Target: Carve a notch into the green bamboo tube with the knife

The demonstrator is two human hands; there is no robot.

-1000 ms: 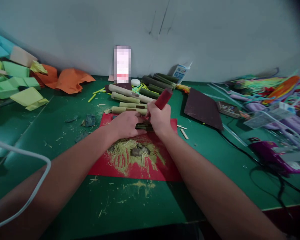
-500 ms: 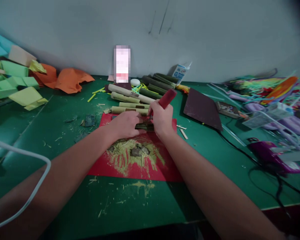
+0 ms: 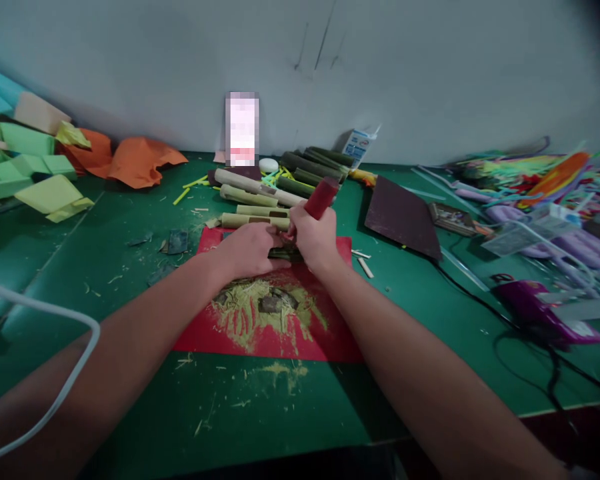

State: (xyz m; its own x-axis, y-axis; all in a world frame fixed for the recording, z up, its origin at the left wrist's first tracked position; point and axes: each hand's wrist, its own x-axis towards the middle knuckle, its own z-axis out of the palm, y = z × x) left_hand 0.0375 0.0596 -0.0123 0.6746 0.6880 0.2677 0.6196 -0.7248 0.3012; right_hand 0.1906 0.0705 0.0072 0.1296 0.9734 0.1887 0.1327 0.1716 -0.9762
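Note:
My left hand (image 3: pixel 247 251) is closed on a dark green bamboo tube (image 3: pixel 283 254), pressing it down over a red sheet (image 3: pixel 200 339). My right hand (image 3: pixel 315 239) is wrapped round the thick red handle of a tool (image 3: pixel 322 197), tilted with its top end up and to the right. The tool's working end is hidden at the tube, close to my left fingers. Yellowish shavings and dust (image 3: pixel 245 308) lie on the sheet in front of the tube, with dark bark-like pieces (image 3: pixel 279 301) among them.
Pale bamboo tubes with cut slots (image 3: pixel 255 221) and dark green ones (image 3: pixel 325 160) lie behind my hands. A phone (image 3: pixel 243 130) leans on the wall. Right of me are a dark board (image 3: pixel 404 217), a purple device (image 3: pixel 540 310) and cables; coloured paper (image 3: pixel 143 160) lies left.
My right hand and the red-handled tool have shifted slightly left, closer to my left hand. My left hand stays on the bamboo tube. The whole view has moved a little.

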